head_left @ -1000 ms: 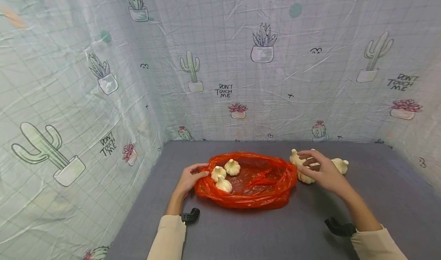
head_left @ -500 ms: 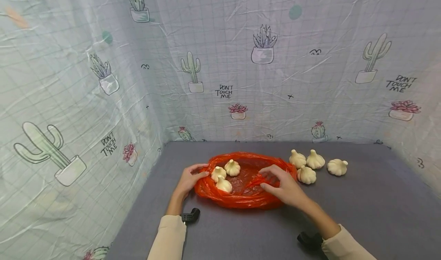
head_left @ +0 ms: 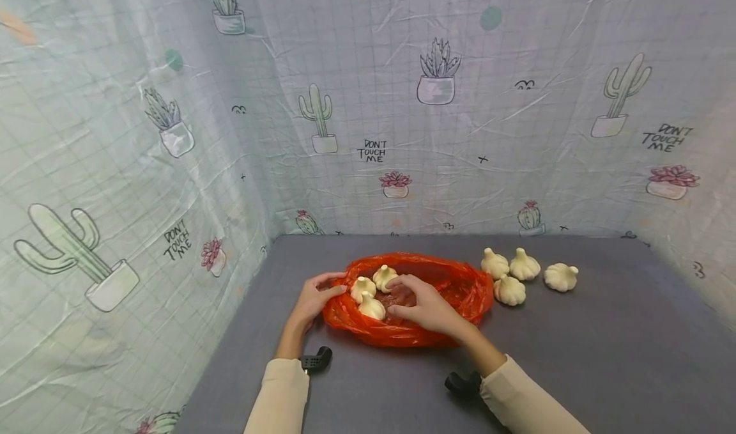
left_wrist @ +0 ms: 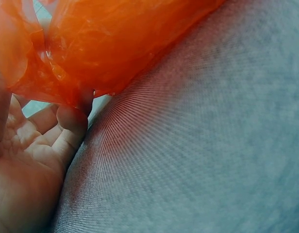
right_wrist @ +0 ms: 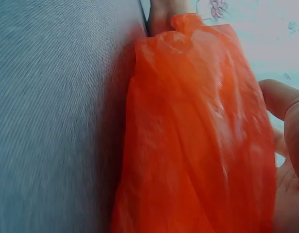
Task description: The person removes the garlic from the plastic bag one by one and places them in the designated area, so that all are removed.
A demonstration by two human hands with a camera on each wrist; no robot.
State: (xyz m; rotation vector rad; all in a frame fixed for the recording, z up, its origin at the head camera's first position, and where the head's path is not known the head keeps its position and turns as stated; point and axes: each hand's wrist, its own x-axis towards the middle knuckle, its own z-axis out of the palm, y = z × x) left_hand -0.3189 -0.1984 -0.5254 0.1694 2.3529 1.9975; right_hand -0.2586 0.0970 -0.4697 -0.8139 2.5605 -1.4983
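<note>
A red plastic bag (head_left: 402, 339) lies spread on the grey table with its mouth wide. Three pale garlic bulbs sit inside at its left end; the front one (head_left: 371, 307) lies nearest the rim. My left hand (head_left: 311, 301) pinches the bag's left edge, thumb over the rim; the left wrist view shows fingers against the film (left_wrist: 110, 43). Over the bag's mouth is my right hand (head_left: 428, 306), fingers and thumb spread apart with nothing between them. Its fingertips come right up to the back bulb (head_left: 384, 278). In the right wrist view, the bag's side covers part of this hand.
Several more garlic bulbs lie on the table right of the bag, one of them (head_left: 561, 277) apart from the others. A patterned cloth (head_left: 460, 204) hangs behind and along the left side of the table (head_left: 609, 351).
My right hand has moved left from the bulbs on the table, across the bag's mouth to the bulbs inside. The left hand has kept its hold on the bag.
</note>
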